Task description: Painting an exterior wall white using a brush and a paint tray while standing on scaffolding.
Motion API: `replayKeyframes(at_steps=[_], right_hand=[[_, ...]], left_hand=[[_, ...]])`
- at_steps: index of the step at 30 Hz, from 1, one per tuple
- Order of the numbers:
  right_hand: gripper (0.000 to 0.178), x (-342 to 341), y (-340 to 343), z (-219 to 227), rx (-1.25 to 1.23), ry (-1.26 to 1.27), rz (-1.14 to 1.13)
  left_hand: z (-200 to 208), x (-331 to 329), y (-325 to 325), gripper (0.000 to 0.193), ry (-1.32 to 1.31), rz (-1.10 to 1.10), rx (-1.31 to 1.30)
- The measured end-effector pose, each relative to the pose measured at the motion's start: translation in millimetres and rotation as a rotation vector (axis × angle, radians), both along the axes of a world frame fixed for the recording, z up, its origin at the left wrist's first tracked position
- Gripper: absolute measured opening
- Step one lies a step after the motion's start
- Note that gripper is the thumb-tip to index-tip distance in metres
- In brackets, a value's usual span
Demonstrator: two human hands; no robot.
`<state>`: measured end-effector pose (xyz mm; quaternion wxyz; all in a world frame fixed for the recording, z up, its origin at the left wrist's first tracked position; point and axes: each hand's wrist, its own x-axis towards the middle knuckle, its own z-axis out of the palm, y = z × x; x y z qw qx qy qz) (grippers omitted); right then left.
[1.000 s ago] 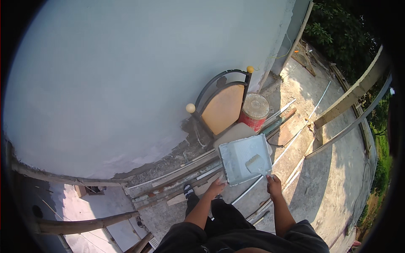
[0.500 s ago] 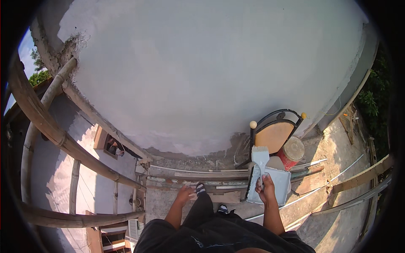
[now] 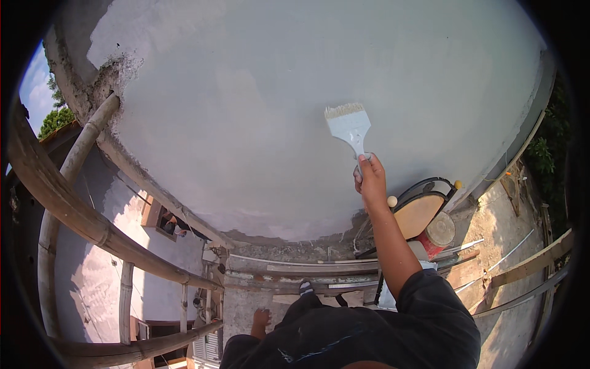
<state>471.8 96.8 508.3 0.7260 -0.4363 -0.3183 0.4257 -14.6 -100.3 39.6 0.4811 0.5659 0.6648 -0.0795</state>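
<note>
My right hand is closed around the handle of a wide paintbrush, held out at arm's length. The brush is pale blue-grey with whitish bristles pointing up. Its bristles are in front of the grey painted wall; whether they touch it I cannot tell. Low at my left side hangs my left hand, fingers loosely bent, with nothing seen in it. A pale blue paint tray shows only in part, mostly covered by my right arm and sleeve.
A black-framed chair with a tan back stands by the wall, beside a red bucket. Pipes and boards lie along the wall's foot. Bamboo railing borders the left side, and a long plank runs along the right.
My right hand has lifted the paintbrush from over the tray, up and forward to the wall. My left hand has dropped lower, and the view has shifted slightly.
</note>
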Motion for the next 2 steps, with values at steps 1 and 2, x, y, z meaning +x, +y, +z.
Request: replayKeyframes(at_steps=[1, 2], right_hand=[[0.013, -10.5, 15.1, 14.4, 0.024, -0.048, 0.002], [0.015, 1.2, 21.4, 19.4, 0.033, -0.125, -0.061]], left_hand=[[-11.4, -14.9, 24.4, 0.067, 0.388, -0.812, 0.06], [-12.2, -0.6, 13.3, 0.089, 0.026, -0.465, 0.382]])
